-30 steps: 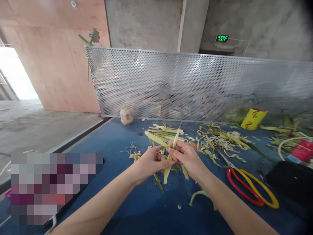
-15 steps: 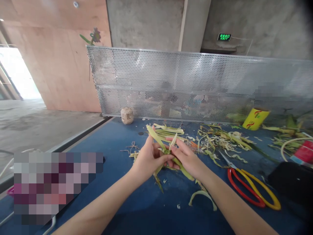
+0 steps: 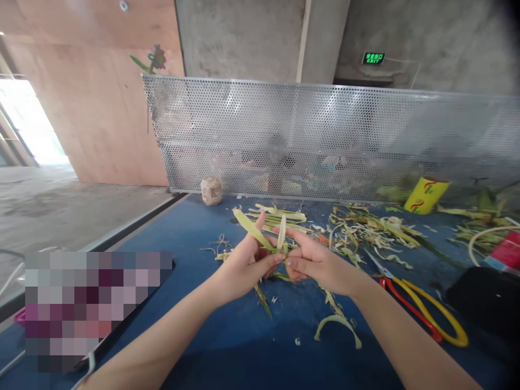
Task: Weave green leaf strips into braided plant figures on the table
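Both hands are closed around a small piece of pale green leaf strips above the table's middle. My left hand (image 3: 246,265) pinches it between thumb and fingers, with a long flat leaf strip (image 3: 248,226) slanting up to the left from it. My right hand (image 3: 314,262) pinches the same piece from the right, its thumb on the near side. A narrow whitish strip (image 3: 281,232) stands upright between the hands. Where the strips cross, the fingers partly cover them. Behind the hands lies a bundle of flat green strips (image 3: 284,214).
Scissors (image 3: 418,303) with red and yellow handles lie on the blue table (image 3: 195,238) at the right. Shredded leaf scraps (image 3: 374,230), a yellow roll (image 3: 427,195) and a wrapped block (image 3: 211,192) stand or lie farther back. A perforated metal screen (image 3: 252,124) borders the far edge.
My right hand has shifted and closed its fingertips beside my left thumb. The whitish strip stands straighter, and the strip end that stuck out below my right hand no longer shows.
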`<state>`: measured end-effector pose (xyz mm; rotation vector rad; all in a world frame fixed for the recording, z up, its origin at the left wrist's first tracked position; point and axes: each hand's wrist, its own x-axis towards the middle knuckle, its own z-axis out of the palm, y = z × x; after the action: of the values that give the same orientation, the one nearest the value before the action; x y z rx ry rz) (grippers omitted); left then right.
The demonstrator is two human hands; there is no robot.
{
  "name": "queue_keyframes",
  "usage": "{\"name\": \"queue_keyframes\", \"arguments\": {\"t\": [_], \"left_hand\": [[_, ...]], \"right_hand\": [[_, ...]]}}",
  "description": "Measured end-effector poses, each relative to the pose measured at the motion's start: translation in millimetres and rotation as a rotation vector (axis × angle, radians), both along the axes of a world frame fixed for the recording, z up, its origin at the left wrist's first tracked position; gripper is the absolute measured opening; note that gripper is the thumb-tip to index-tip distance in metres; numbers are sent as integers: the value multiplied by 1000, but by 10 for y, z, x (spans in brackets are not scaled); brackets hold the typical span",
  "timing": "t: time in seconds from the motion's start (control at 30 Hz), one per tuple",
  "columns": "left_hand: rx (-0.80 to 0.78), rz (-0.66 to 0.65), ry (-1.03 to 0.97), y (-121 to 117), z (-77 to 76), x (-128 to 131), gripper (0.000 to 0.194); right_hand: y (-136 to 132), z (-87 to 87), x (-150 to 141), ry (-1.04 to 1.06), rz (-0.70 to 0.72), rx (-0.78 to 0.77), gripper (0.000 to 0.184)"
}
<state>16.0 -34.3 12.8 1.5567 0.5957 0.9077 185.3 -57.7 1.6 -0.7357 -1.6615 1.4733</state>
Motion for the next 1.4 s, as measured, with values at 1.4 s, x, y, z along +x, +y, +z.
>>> {"name": "queue_keyframes", "arguments": {"t": [1.4], "left_hand": [[-131, -116, 173, 91, -86, -41, 71]], "right_hand": [[140, -172, -94, 131, -448, 76, 21]]}}
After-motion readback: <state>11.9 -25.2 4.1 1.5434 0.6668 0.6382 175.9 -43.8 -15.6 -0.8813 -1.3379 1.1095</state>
